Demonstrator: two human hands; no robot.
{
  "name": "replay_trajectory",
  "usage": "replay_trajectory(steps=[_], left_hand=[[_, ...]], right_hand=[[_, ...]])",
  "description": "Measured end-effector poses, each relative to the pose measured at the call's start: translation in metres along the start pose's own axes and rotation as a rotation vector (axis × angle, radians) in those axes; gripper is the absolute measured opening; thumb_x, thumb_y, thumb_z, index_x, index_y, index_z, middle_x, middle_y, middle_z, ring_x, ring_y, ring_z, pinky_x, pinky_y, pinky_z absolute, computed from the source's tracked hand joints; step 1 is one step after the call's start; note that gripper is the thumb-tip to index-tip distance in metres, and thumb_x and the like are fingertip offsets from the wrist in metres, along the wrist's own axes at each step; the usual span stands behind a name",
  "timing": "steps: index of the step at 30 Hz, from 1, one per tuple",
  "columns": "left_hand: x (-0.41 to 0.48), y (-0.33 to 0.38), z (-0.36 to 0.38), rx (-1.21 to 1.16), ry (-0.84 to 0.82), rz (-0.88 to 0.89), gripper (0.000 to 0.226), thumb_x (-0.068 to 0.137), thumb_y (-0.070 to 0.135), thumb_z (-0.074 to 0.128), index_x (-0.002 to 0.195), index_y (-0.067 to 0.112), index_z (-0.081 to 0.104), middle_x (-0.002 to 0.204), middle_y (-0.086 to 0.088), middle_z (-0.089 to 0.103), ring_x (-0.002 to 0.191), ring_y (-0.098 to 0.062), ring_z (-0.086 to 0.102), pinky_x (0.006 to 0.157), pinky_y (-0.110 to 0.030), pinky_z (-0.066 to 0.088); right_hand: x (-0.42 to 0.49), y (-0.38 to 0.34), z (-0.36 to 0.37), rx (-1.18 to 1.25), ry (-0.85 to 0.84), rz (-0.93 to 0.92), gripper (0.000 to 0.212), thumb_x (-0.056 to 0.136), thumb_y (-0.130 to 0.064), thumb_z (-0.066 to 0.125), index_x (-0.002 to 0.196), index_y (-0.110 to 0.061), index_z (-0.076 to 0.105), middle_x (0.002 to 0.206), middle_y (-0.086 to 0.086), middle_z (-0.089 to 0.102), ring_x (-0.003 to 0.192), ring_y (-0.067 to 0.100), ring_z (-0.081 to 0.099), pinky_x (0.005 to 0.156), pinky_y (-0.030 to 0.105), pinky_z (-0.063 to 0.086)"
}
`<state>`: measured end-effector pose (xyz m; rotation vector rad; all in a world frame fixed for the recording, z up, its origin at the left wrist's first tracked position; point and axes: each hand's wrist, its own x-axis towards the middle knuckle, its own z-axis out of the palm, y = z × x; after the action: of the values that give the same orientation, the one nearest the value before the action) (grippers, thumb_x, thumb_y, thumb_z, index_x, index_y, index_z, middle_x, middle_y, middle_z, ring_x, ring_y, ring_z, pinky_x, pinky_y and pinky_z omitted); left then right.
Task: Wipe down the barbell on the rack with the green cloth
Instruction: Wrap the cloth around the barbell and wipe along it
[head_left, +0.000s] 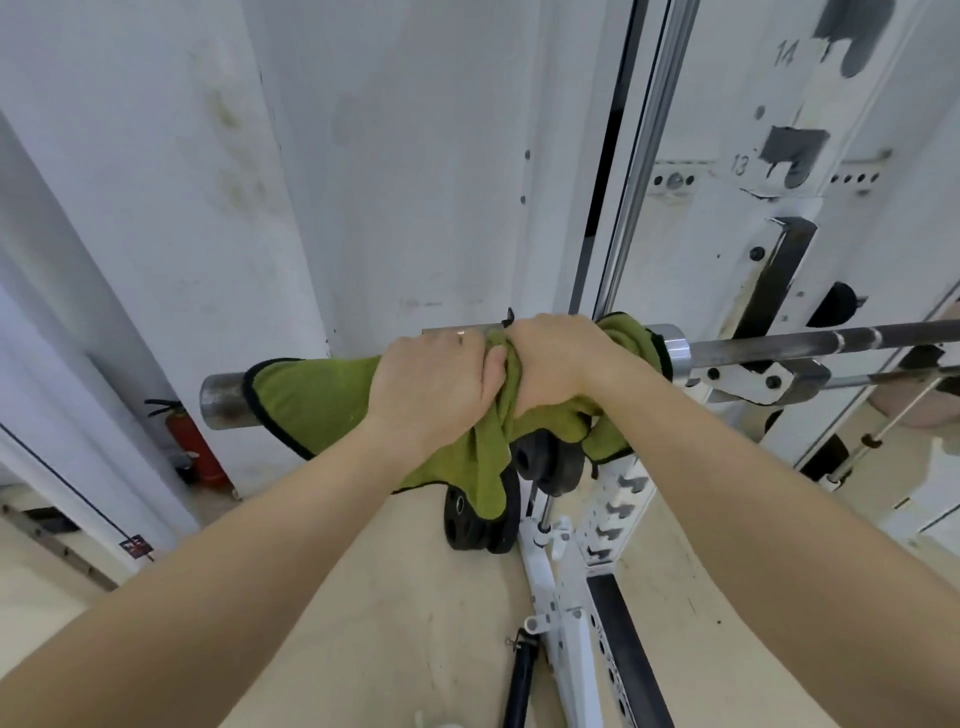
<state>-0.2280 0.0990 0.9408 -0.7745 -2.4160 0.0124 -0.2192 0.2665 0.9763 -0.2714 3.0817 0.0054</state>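
Note:
The barbell (810, 345) lies across the white rack, its thick sleeve end (223, 400) sticking out to the left. A green cloth (317, 400) with a black hem is draped around the sleeve. My left hand (436, 384) and my right hand (553, 361) sit side by side on top of the sleeve, both closed over the cloth and pressing it onto the metal. Loose folds of cloth hang down below my hands. The sleeve under the cloth is hidden.
A white rack upright (795, 156) with numbered holes stands at the right, a chrome guide rod (644, 182) beside it. Black weight plates (478, 519) lean at the rack's foot. A red fire extinguisher (192, 441) stands by the wall at left. White wall behind.

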Motion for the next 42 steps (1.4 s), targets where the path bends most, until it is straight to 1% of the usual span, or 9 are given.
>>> replay_trajectory(steps=[3, 8, 12, 17, 22, 29, 31, 36, 42], left_hand=[[-0.023, -0.039, 0.002, -0.005, 0.024, 0.009, 0.053, 0.101, 0.045, 0.022, 0.078, 0.015, 0.059, 0.063, -0.001, 0.058, 0.052, -0.026, 0.053, 0.047, -0.030, 0.029], [-0.048, -0.125, -0.011, -0.032, -0.128, -0.157, 0.053, 0.100, 0.049, 0.010, 0.069, 0.028, 0.048, 0.071, -0.003, 0.060, 0.066, -0.028, 0.055, 0.056, -0.035, 0.037], [-0.027, -0.141, -0.006, -0.021, -0.413, -0.166, 0.063, 0.094, 0.050, 0.004, 0.105, 0.023, 0.060, 0.101, -0.007, 0.064, 0.091, -0.031, 0.058, 0.073, -0.039, 0.045], [-0.032, -0.121, -0.010, 0.086, -0.259, -0.147, 0.050, 0.096, 0.038, 0.014, 0.093, 0.015, 0.058, 0.083, -0.008, 0.059, 0.071, -0.031, 0.053, 0.055, -0.035, 0.040], [-0.015, -0.048, -0.014, 0.046, -0.126, -0.168, 0.063, 0.097, 0.047, 0.010, 0.069, 0.019, 0.058, 0.055, 0.000, 0.046, 0.047, -0.023, 0.042, 0.046, -0.029, 0.030], [0.002, 0.010, -0.006, 0.050, -0.055, -0.158, 0.047, 0.099, 0.040, 0.026, 0.061, 0.018, 0.045, 0.053, 0.003, 0.039, 0.046, -0.020, 0.036, 0.047, -0.030, 0.024], [0.006, 0.007, -0.005, 0.017, -0.072, -0.151, 0.049, 0.100, 0.039, 0.026, 0.061, 0.017, 0.046, 0.054, 0.002, 0.042, 0.045, -0.019, 0.035, 0.047, -0.031, 0.024], [0.050, 0.007, -0.001, -0.294, -0.472, -0.184, 0.053, 0.102, 0.045, 0.018, 0.076, 0.017, 0.055, 0.075, -0.001, 0.052, 0.075, -0.023, 0.054, 0.073, -0.035, 0.044], [0.021, 0.026, -0.004, -0.016, -0.088, -0.099, 0.049, 0.098, 0.035, 0.030, 0.052, 0.018, 0.038, 0.050, 0.002, 0.039, 0.043, -0.018, 0.036, 0.045, -0.028, 0.021]], right_hand=[[0.014, -0.044, 0.002, 0.023, 0.069, -0.078, 0.037, 0.066, -0.056, 0.071, 0.086, -0.027, 0.058, 0.072, -0.008, 0.062, 0.065, 0.016, 0.060, 0.060, 0.033, 0.052], [0.027, -0.131, 0.047, -0.105, 0.619, -0.091, 0.021, 0.070, -0.026, 0.072, 0.085, -0.019, 0.058, 0.073, -0.002, 0.060, 0.068, 0.024, 0.063, 0.055, 0.031, 0.039], [0.037, -0.138, 0.071, -0.204, 0.887, -0.093, 0.027, 0.066, -0.016, 0.076, 0.087, -0.013, 0.060, 0.076, 0.005, 0.061, 0.070, 0.027, 0.059, 0.067, 0.037, 0.048], [0.019, -0.085, 0.037, -0.117, 0.474, -0.250, 0.046, 0.071, -0.049, 0.070, 0.103, -0.018, 0.058, 0.088, -0.002, 0.065, 0.078, 0.023, 0.065, 0.058, 0.032, 0.043], [-0.012, 0.007, 0.008, -0.008, 0.141, -0.065, 0.045, 0.066, -0.063, 0.073, 0.090, -0.028, 0.056, 0.078, -0.012, 0.060, 0.078, 0.017, 0.061, 0.060, 0.031, 0.046], [-0.008, 0.038, -0.014, -0.022, -0.174, 0.054, 0.049, 0.056, -0.065, 0.078, 0.086, -0.029, 0.063, 0.080, -0.010, 0.067, 0.077, 0.014, 0.064, 0.074, 0.035, 0.056], [-0.011, 0.039, -0.006, -0.082, -0.061, 0.056, 0.047, 0.058, -0.064, 0.074, 0.082, -0.026, 0.059, 0.076, -0.008, 0.065, 0.073, 0.016, 0.064, 0.067, 0.032, 0.052], [-0.034, 0.035, 0.060, -0.225, 0.754, -0.044, 0.038, 0.068, -0.043, 0.073, 0.088, -0.013, 0.059, 0.078, 0.005, 0.064, 0.071, 0.027, 0.062, 0.061, 0.035, 0.046], [-0.012, 0.043, -0.003, -0.044, -0.002, 0.016, 0.046, 0.060, -0.057, 0.073, 0.082, -0.019, 0.062, 0.070, -0.005, 0.064, 0.067, 0.016, 0.062, 0.061, 0.031, 0.052]])
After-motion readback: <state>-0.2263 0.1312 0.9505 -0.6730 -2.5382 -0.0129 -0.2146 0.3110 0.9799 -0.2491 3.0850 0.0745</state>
